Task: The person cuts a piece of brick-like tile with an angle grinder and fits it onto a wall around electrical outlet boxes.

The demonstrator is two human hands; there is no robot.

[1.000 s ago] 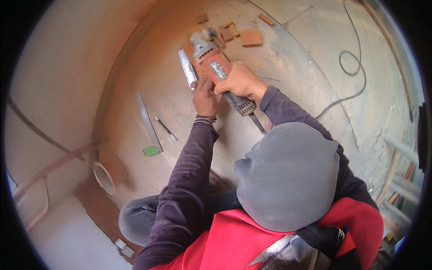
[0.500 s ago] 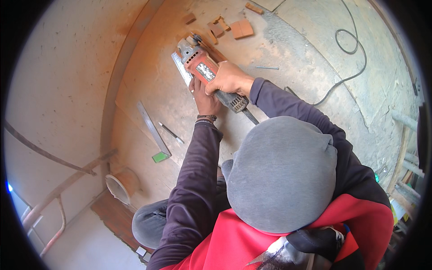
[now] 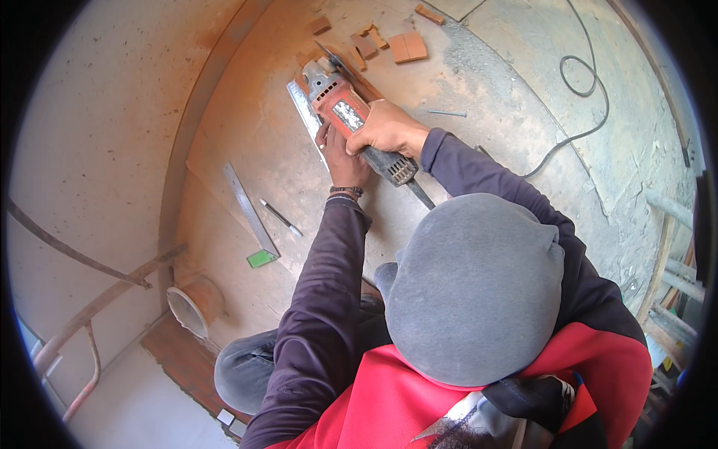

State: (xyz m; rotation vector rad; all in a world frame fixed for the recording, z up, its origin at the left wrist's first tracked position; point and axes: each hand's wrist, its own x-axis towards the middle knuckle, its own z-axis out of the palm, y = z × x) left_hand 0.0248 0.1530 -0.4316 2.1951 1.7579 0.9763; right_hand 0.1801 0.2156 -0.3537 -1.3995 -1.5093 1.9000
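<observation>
My right hand (image 3: 385, 129) is wrapped round the body of a red angle grinder (image 3: 333, 101), whose disc end points away from me beside an orange brick strip (image 3: 363, 87). My left hand (image 3: 344, 157) has its fingers curled at the near end of a silver metal bar (image 3: 303, 105), just left of and partly under the grinder; the exact grip is partly hidden. A steel try square (image 3: 243, 196) with a green stock and a marker (image 3: 280, 217) lie left of my left arm. A long bolt (image 3: 447, 113) lies right of the grinder.
Cut orange tile pieces (image 3: 407, 46) lie at the far side of the dusty floor. A black cable (image 3: 576, 137) loops at the right. A bucket (image 3: 193, 305) on its side and metal tubes (image 3: 93, 295) are at the lower left; ladder-like rails (image 3: 677, 277) at the right.
The grinder head and both my hands sit slightly nearer me relative to the tile pieces. The view has shifted a little. Both hands keep their hold.
</observation>
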